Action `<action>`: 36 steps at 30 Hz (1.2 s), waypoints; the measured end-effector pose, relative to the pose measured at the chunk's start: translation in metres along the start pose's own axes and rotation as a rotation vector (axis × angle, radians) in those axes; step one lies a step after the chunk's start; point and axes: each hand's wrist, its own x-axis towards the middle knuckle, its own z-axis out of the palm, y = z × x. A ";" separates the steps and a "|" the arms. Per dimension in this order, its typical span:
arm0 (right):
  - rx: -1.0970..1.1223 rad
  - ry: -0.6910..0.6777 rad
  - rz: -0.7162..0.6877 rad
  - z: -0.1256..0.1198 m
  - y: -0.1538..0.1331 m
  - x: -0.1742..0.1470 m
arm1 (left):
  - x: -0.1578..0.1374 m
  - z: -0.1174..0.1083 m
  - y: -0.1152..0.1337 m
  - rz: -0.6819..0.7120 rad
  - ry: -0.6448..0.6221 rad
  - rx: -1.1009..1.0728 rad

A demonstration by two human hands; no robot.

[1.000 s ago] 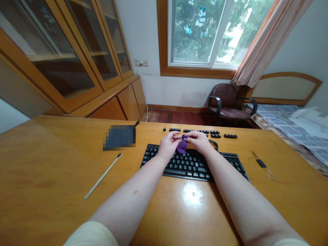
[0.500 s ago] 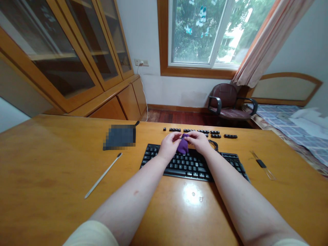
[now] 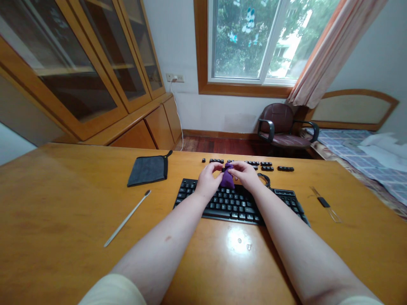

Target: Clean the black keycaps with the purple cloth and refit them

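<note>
My left hand [image 3: 208,180] pinches a small black keycap [image 3: 223,170] between thumb and fingertips, above the back of a black keyboard [image 3: 227,207]. Close against it, my right hand [image 3: 247,176] is closed on a purple cloth [image 3: 227,180], which bunches around the keycap and hangs over the keys. Behind the hands, loose black keycaps [image 3: 285,168] stand in rows on the desk; my fingers hide some of them. The keyboard's black cable [image 3: 264,179] lies coiled beside my right wrist.
On the left of the wooden desk [image 3: 63,203] lie a dark grey zip pouch [image 3: 148,169] and a thin brush [image 3: 127,218] with a pale handle. A wire keycap puller [image 3: 324,202] with a black grip lies at the right. Beyond the desk stands an office chair [image 3: 281,123].
Both hands stay in nearly the same place. The purple cloth has shifted slightly in the fingers, and the dark keycap now shows more at my left fingertips.
</note>
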 end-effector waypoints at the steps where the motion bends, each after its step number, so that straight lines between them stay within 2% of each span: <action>1: -0.003 -0.028 0.006 0.001 0.000 0.000 | -0.001 -0.001 0.002 0.018 -0.027 0.049; 6: 0.023 -0.112 0.083 0.003 0.000 -0.002 | -0.002 -0.005 0.012 0.076 -0.105 0.176; 16: -0.066 -0.121 0.029 -0.004 0.000 0.000 | -0.003 0.003 -0.003 0.002 -0.094 -0.040; 20: -0.062 -0.146 0.032 -0.002 -0.003 -0.001 | -0.003 0.002 -0.003 -0.016 -0.084 -0.047; 25: -0.121 -0.072 0.026 0.000 -0.007 -0.002 | -0.002 -0.001 0.004 0.015 -0.081 0.014; 30: -0.041 -0.134 0.042 0.000 -0.005 -0.002 | -0.002 0.000 0.003 -0.004 -0.062 -0.065; 36: -0.103 0.030 -0.053 -0.007 0.010 0.006 | 0.000 0.000 0.000 -0.037 -0.036 -0.148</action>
